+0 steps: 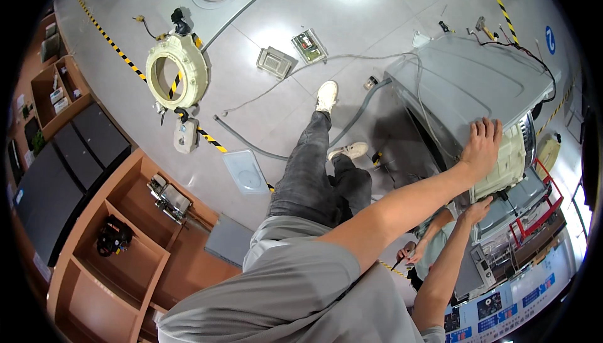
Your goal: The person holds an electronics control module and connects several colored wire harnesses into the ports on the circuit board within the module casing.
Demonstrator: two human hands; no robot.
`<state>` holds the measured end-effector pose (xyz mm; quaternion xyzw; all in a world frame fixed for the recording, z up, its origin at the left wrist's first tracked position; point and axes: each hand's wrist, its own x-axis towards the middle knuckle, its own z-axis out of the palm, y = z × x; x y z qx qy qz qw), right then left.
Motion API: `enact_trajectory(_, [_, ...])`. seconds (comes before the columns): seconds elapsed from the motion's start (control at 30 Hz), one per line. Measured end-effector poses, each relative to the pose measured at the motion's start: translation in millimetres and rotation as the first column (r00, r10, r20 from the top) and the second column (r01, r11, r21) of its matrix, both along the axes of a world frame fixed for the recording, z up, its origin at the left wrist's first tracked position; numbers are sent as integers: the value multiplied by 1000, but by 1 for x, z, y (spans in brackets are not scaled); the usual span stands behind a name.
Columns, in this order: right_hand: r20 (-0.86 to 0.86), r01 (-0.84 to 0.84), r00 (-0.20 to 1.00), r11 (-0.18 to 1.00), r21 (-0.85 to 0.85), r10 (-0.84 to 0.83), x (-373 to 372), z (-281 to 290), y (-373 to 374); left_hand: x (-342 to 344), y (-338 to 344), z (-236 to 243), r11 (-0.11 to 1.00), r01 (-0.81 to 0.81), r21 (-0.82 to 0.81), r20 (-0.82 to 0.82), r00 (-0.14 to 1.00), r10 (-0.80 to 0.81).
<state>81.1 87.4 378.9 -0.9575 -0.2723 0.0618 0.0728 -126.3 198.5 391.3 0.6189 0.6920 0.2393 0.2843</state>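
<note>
A grey metal appliance casing (474, 70) lies tipped on the floor at the right, with a cream plastic drum tub (502, 167) showing at its near open end. My left hand (483, 148) rests on the casing's edge beside the tub, its fingers stretched over the metal. Lower down, my right hand (476, 210) is closed, its fingertips at the tub's lower edge next to a small black part (501, 195). What those fingertips hold is too small to make out. Behind my right forearm, another person's hand (411, 252) holds a dark, thin tool.
A grey hose (361, 114) and a thin cable cross the floor by my feet. A cream ring-shaped tub part (178, 72), an opened box with a circuit board (309, 47) and a clear cover (246, 172) lie around. Brown shelving (119, 280) stands left; a red frame (553, 195) right.
</note>
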Motion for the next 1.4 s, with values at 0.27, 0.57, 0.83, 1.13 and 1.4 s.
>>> enact_trajectory(0.27, [8,0,1000,999,41,-1,-2,1,-7,0,2,3,1000,5,-13,63,998,-5])
enact_trajectory(0.57, [87,-36,996,999,-21,37,7,-5,-9,5,-2,-1,1000,-15,5,69,997,15])
enact_trajectory(0.83, [196,-43,979,997,-61,54,23,-14,-13,-53,-15,-10,983,-165,77,518,849,102])
enact_trajectory(1.13, [286,-66,955,997,-50,78,21,-19,-15,-306,-233,-244,980,-195,-42,27,980,197])
enact_trajectory(1.4, [357,-212,919,973,89,168,11,-30,-13,-490,-392,-294,732,-316,-604,-516,855,-57])
